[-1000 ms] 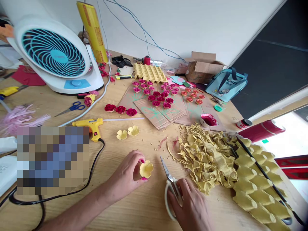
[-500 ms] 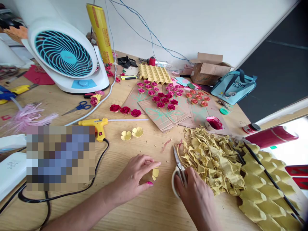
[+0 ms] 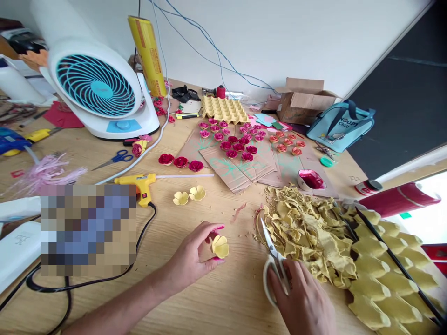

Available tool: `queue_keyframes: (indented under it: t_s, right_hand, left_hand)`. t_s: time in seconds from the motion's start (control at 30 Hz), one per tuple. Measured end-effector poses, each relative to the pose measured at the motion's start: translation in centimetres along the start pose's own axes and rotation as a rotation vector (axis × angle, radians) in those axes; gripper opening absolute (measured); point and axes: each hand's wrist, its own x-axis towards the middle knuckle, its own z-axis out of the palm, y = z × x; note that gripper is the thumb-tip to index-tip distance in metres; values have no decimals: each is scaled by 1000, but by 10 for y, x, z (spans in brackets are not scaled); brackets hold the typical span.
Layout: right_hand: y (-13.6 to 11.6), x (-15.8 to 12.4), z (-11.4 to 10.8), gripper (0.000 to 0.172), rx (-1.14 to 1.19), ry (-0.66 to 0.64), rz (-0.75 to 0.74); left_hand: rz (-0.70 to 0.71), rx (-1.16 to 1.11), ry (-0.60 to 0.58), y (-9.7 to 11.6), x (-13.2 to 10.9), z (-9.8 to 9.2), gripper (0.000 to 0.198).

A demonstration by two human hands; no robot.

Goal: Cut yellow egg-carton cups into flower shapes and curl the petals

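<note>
My left hand curls around a yellow egg-carton flower, its thumb and fingers at the flower's edges and its open cup facing up. My right hand grips white-handled scissors, whose blades point away from me toward a heap of torn yellow carton scraps. Two more plain yellow flowers, a left one and a right one, sit on the wooden table beyond my left hand.
A yellow glue gun with a black cord lies at left, near blue scissors and a white fan. Painted flowers rest on cardboard. A dish of red paint and an egg tray are at right.
The yellow flower in my left hand has turned, so its cup now faces me. My right hand has moved slightly right and nearer with the scissors.
</note>
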Motion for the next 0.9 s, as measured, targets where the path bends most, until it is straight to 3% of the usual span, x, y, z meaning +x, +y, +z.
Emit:
queue_keyframes:
  t_s: [0.17,0.43,0.53,0.67,0.9]
  right_hand:
    - [14,-2,3,34,-129,-8,2]
    - [16,-8,-14,35,-79,-146,-49]
    - [2,-7,-26,31,-33,-112,-19]
    - [-37,-5,-20,19,321,-105,23]
    - [-75,9,4,23,628,-239,-1]
  left_hand:
    - [73,-24,-61,6,4,4,35]
    - [55,64,-192,9,3,13,42]
    - [65,138,-226,8,3,12,46]
    - [87,251,-245,6,1,9,59]
    - [102,335,-199,5,-3,6,43]
